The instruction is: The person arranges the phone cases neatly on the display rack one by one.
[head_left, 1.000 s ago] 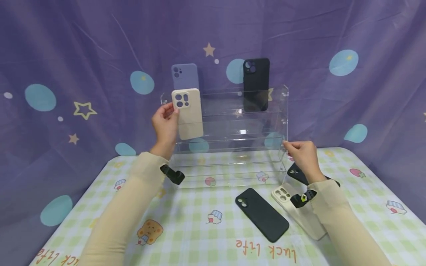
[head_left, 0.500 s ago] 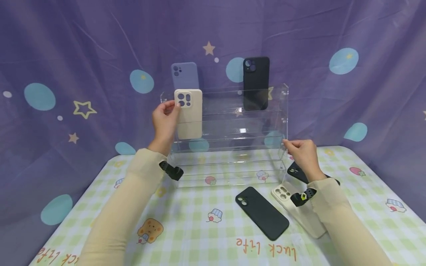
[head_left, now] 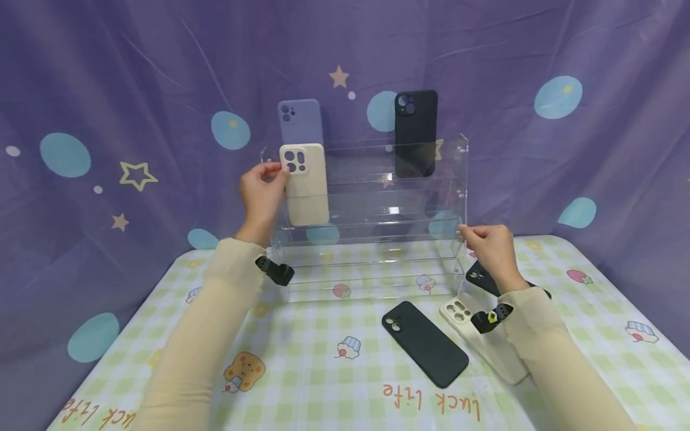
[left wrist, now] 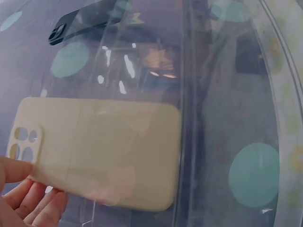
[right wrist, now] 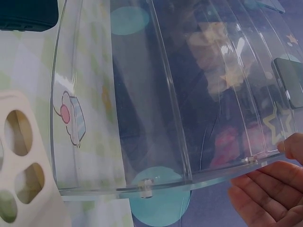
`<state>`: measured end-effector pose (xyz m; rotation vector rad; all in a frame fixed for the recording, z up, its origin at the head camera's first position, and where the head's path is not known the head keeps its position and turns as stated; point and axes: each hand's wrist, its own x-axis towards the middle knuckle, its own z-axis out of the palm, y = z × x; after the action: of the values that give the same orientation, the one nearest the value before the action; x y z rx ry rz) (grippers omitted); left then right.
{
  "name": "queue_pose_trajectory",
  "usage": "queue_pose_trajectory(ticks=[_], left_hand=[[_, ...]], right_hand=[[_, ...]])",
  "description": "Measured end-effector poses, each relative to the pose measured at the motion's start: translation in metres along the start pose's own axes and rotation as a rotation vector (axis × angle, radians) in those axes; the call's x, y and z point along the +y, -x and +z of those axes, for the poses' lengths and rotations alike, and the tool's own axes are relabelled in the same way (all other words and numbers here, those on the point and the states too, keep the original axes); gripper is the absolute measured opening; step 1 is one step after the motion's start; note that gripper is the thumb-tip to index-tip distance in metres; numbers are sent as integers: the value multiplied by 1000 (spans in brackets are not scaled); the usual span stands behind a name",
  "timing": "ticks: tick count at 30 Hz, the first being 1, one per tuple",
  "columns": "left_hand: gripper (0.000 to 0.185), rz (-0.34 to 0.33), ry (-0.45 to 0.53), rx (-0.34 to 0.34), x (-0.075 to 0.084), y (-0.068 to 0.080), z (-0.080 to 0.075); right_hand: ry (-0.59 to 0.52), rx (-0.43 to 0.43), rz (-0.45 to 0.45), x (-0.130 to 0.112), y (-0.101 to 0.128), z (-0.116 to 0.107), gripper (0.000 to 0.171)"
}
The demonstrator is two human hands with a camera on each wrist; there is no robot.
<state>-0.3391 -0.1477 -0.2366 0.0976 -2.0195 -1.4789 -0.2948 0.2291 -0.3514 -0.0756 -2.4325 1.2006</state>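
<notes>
Clear plastic tiered display stand [head_left: 372, 206]: may skid or tip, in an onlooker's judgement, if a case is pressed hard against a panel; the person's right hand [head_left: 492, 248], thumb and fingers pinching the stand's side edge, should steady it. Cream, round-cornered, matte phone case [head_left: 308, 206]: could pivot, or snag its foot on a panel, being held at one edge only; a lurch backward might also knock the lilac rectangular phone case [head_left: 303, 124] upright behind it. Position: the cream case stands nearly upright at the stand's left end, its lower half seen through a clear front panel; whether its foot bears on the ledge cannot be told from here. The left hand [head_left: 261, 194] grips it high on its left edge, thumb on the front face, so most of the case lies below and to the right of the hold. Smallest detail: the raised lens frame [head_left: 295, 162], pierced with holes, at the thumb tip.
</notes>
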Motion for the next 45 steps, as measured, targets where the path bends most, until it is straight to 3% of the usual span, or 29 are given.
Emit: queue_pose_trajectory(ticks=[10, 18, 23, 28, 32, 36, 42, 45], left_hand=[[35, 1, -164, -38, -2, -2, -11], [33, 110, -122, -24, -5, 5, -28], [33, 92, -77, -33, -20, 15, -45], [35, 67, 34, -99, -41, 32, -58], [38, 57, 46, -178, -60, 45, -68], [43, 19, -7, -241, -77, 56, -78], [45, -45, -67, -309, -99, 71, -83], [50, -115, -129, -398, -108, 77, -83]], right_hand=[[11, 14, -7, -2, 2, -2, 40], [-1, -11, 18, -1, 1, -2, 41], [-52, -90, 36, 1, 1, -3, 51], [-94, -246, 0, 8, 8, -15, 59], [-41, -357, -39, 18, 13, -29, 60], [78, -453, -82, 33, 14, -44, 58], [256, -522, -169, 62, 13, -58, 54], [311, -549, -178, 77, 13, -61, 55]])
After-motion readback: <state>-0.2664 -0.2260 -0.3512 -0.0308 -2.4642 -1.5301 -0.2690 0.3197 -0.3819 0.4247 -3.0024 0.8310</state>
